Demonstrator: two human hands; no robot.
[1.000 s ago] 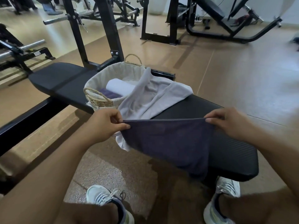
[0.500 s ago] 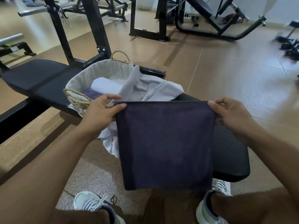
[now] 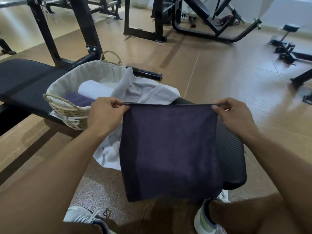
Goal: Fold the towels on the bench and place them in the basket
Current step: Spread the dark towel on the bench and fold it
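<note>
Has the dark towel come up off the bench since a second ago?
Yes. The dark towel hung low over the bench edge; both hands have lifted its top edge, so it now hangs flat before the bench.

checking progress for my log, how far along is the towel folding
Done: a white rolled towel and a dark folded towel sit in the basket. In hand: left hand and right hand pinch the dark towel by its top corners. Left: folding it, plus the grey towel draped over the bench.
</note>
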